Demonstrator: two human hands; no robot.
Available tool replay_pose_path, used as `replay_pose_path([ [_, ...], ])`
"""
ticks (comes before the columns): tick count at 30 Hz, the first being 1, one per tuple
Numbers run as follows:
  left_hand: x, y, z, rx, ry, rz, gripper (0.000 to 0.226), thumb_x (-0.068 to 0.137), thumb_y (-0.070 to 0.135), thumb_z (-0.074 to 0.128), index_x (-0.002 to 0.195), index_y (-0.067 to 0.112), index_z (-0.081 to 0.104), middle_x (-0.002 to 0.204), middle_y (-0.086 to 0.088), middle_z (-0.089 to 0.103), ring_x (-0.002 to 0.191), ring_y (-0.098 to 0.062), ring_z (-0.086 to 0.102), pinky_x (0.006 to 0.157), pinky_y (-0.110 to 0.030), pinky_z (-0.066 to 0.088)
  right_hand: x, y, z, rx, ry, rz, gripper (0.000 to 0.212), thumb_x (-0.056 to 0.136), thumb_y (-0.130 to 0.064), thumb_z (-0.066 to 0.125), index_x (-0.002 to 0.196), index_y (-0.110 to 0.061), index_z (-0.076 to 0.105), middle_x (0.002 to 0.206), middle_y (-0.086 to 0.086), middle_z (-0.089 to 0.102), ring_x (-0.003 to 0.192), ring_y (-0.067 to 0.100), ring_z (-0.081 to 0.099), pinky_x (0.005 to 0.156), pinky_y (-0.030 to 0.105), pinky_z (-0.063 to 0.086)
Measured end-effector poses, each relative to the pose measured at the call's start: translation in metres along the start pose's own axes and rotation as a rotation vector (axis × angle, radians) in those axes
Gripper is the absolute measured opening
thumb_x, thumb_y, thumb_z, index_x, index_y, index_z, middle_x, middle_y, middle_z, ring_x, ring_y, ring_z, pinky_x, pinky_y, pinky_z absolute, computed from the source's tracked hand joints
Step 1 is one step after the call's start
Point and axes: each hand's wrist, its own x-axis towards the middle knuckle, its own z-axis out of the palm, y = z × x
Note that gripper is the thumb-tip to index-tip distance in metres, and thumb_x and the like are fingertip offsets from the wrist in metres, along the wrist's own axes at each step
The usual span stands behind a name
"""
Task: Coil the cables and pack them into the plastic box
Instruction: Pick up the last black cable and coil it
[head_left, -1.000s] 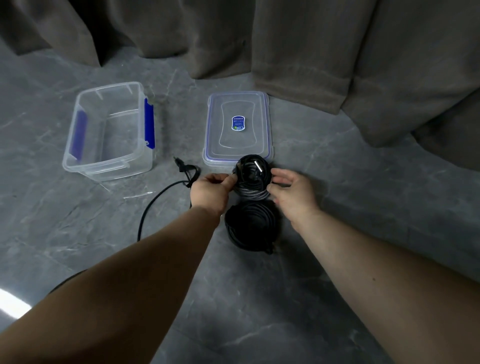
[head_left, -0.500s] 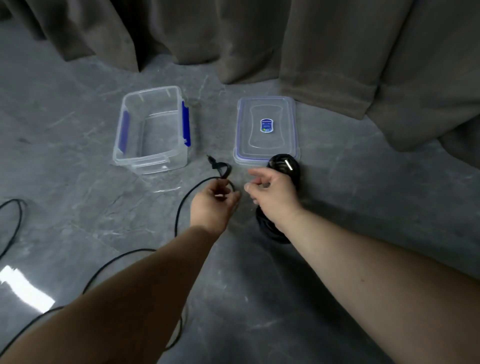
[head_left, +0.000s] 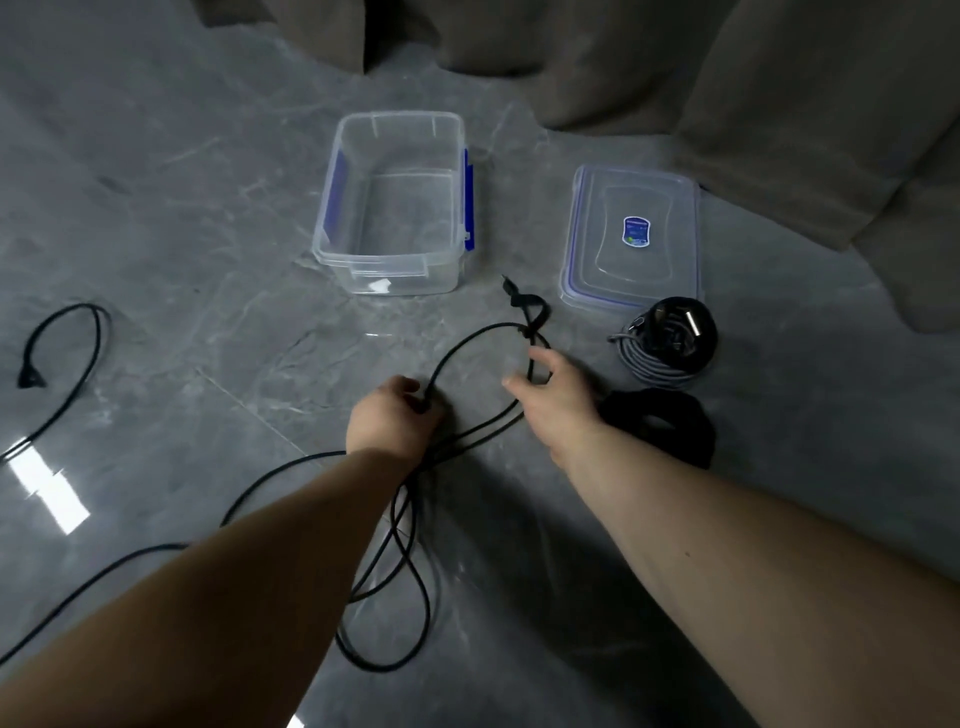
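The loose black cable (head_left: 415, 587) passes beneath the left forearm (head_left: 249, 582) and runs off the left edge. The right hand (head_left: 553, 400) partly covers a black coil (head_left: 670, 421). The lid's sticker (head_left: 636, 230) print is too small to read. Curtains (head_left: 779, 78) are cropped at top.

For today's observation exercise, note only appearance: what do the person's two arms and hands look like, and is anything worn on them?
Both forearms are bare from the bottom edge of the picture up to the wrists, with no sleeves showing. The left hand and the right hand are bare too: no gloves, and no watch, bracelet or ring can be seen from this side.
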Motion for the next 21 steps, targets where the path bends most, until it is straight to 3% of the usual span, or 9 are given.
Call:
replay_pose_path([
  [4, 0.004, 0.001, -0.001, 0.177, -0.001, 0.01, 0.02, 0.088, 0.021, 0.065, 0.107, 0.014, 0.064, 0.105, -0.011, 0.068, 0.101, -0.031, 0.061, 0.08, -0.031, 0.046, 0.003, 0.002, 0.002, 0.069, -0.035, 0.058, 0.041, 0.088, -0.01, 0.065, 0.129, -0.01, 0.056, 0.11, 0.006, 0.058, 0.102, 0.022, 0.059, 0.095, 0.036, 0.049],
  [7, 0.009, 0.001, -0.006, 0.155, 0.015, -0.01, 0.021, 0.087, 0.016, 0.062, 0.107, 0.013, 0.065, 0.105, -0.011, 0.068, 0.101, -0.031, 0.062, 0.082, -0.031, 0.048, 0.004, -0.003, 0.002, 0.1, -0.006, 0.056, 0.015, 0.092, 0.0, 0.053, 0.099, -0.008, 0.064, 0.08, 0.003, 0.06, 0.068, 0.014, 0.055, 0.063, 0.02, 0.047],
  [8, 0.01, 0.0, -0.009, 0.133, 0.027, -0.019, 0.023, 0.086, 0.016, 0.062, 0.109, 0.014, 0.066, 0.105, -0.011, 0.069, 0.102, -0.03, 0.062, 0.082, -0.029, 0.048, 0.004, -0.006, 0.0, 0.112, 0.011, 0.053, 0.019, 0.093, 0.004, 0.049, 0.09, -0.011, 0.06, 0.075, 0.003, 0.058, 0.059, 0.012, 0.051, 0.052, 0.016, 0.042],
  [10, 0.013, 0.0, -0.012, 0.068, 0.043, -0.014, 0.023, 0.087, 0.016, 0.063, 0.109, 0.014, 0.066, 0.102, -0.008, 0.069, 0.101, -0.028, 0.063, 0.079, -0.025, 0.044, 0.002, -0.01, -0.004, 0.12, 0.028, 0.069, 0.023, 0.092, 0.01, 0.04, 0.094, -0.011, 0.048, 0.081, 0.005, 0.058, 0.054, 0.013, 0.048, 0.04, 0.013, 0.038],
  [14, 0.016, 0.014, -0.014, -0.069, 0.038, 0.11, 0.018, 0.088, 0.02, 0.067, 0.105, 0.016, 0.066, 0.088, 0.002, 0.064, 0.089, -0.022, 0.065, 0.081, -0.03, 0.052, -0.005, -0.008, -0.008, -0.007, -0.096, 0.087, 0.039, 0.094, 0.004, 0.038, 0.126, -0.019, 0.04, 0.107, 0.003, 0.063, 0.063, 0.016, 0.058, 0.054, 0.021, 0.044],
  [16, 0.015, 0.021, -0.014, -0.1, 0.044, 0.159, 0.017, 0.089, 0.021, 0.067, 0.106, 0.017, 0.066, 0.088, 0.003, 0.063, 0.085, -0.018, 0.063, 0.081, -0.028, 0.051, -0.004, -0.006, -0.009, -0.253, -0.049, -0.004, 0.041, 0.092, -0.005, 0.047, 0.132, -0.018, 0.046, 0.124, 0.006, 0.059, 0.096, 0.024, 0.062, 0.081, 0.033, 0.052],
  [18, 0.016, 0.023, -0.013, -0.131, 0.042, 0.18, 0.017, 0.09, 0.022, 0.066, 0.106, 0.018, 0.066, 0.088, 0.004, 0.063, 0.084, -0.016, 0.063, 0.08, -0.027, 0.05, -0.005, -0.011, -0.011, -0.508, 0.097, -0.141, 0.047, 0.089, -0.014, 0.057, 0.135, -0.02, 0.048, 0.134, 0.009, 0.049, 0.121, 0.028, 0.049, 0.104, 0.037, 0.041],
  [19, 0.016, 0.022, -0.014, -0.137, 0.036, 0.183, 0.018, 0.09, 0.023, 0.066, 0.107, 0.019, 0.066, 0.089, 0.004, 0.063, 0.086, -0.017, 0.064, 0.081, -0.028, 0.051, -0.006, -0.015, -0.011, -0.537, 0.133, -0.201, 0.046, 0.088, -0.016, 0.057, 0.134, -0.021, 0.05, 0.135, 0.009, 0.047, 0.123, 0.028, 0.047, 0.105, 0.033, 0.038],
  [21, 0.017, 0.018, -0.016, -0.134, 0.024, 0.176, 0.022, 0.09, 0.023, 0.066, 0.113, 0.021, 0.065, 0.094, 0.004, 0.064, 0.088, -0.017, 0.065, 0.08, -0.029, 0.052, -0.004, -0.02, -0.007, -0.507, 0.098, -0.236, 0.036, 0.09, -0.016, 0.055, 0.125, -0.022, 0.059, 0.129, 0.007, 0.052, 0.115, 0.025, 0.053, 0.092, 0.023, 0.04],
])
